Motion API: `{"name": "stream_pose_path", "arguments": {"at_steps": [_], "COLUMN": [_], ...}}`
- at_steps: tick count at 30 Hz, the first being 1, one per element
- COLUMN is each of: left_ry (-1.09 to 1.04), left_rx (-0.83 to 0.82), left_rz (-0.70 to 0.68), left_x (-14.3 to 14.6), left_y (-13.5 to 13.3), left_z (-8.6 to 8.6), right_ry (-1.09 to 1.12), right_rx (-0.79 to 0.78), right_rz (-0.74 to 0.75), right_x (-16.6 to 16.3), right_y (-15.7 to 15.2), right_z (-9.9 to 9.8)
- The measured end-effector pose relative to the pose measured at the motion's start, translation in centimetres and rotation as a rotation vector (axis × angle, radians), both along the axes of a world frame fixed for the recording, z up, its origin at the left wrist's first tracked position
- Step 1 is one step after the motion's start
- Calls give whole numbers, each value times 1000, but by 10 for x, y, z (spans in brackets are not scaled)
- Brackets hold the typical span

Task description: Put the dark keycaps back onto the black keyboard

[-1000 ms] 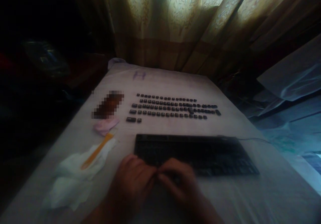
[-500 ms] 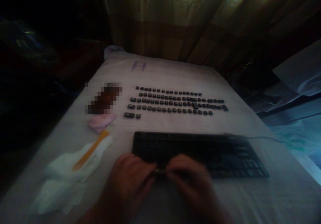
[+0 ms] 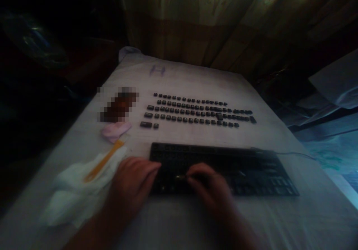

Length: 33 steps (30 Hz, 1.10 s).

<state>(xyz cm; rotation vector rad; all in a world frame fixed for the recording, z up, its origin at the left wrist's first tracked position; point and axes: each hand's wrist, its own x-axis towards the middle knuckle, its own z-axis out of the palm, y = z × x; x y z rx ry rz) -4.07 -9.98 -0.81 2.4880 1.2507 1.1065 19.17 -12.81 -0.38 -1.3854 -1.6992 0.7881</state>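
Observation:
A black keyboard [image 3: 260,168] lies near the front of the cloth-covered table, many of its keycaps off. My right hand [image 3: 209,184] is closed over its middle, pinching a thin tool with a shiny tip [image 3: 180,177] that points left. The tool's exact kind is too blurred to tell. My left hand [image 3: 137,179] is at the keyboard's left end, thumb and forefinger drawn together over the edge. Whatever lies between those fingers is hidden. Beyond the keyboard, loose black keycaps [image 3: 192,120] are set out in rows.
At the left, an orange-yellow flat stick [image 3: 104,162] lies on crumpled white tissue [image 3: 72,194]. Behind it are a pink cloth [image 3: 116,130] and a pixelated reddish-brown object [image 3: 120,106]. A cable [image 3: 296,154] runs right from the keyboard. Curtains [image 3: 201,22] hang behind the table.
My hands have come apart: the left moved up and left to the keyboard's end, while the right stays near the middle with the tool. The view shifted slightly.

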Motion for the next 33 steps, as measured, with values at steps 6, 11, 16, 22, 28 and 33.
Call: {"name": "stream_pose_path", "arguments": {"at_steps": [6, 11, 16, 22, 28, 33], "left_ry": [34, 25, 2, -2, 1, -6], "left_rx": [3, -65, -112, -132, -136, -133], "left_rz": [77, 76, 60, 53, 40, 38], "left_x": [-4, -3, -2, -1, -2, -1], "left_y": [7, 6, 7, 7, 7, 8], "left_z": [-3, -5, -11, -16, -20, -21], "right_ry": [-12, -105, -302, -483, -392, -298], "right_rx": [165, 171, 158, 155, 259, 260], "right_rz": [116, 223, 344, 386, 227, 153], "right_x": [-2, -2, -4, -15, -18, -16], "right_y": [2, 0, 3, 9, 3, 4], "right_z": [-3, -3, 9, 17, -6, -14]}}
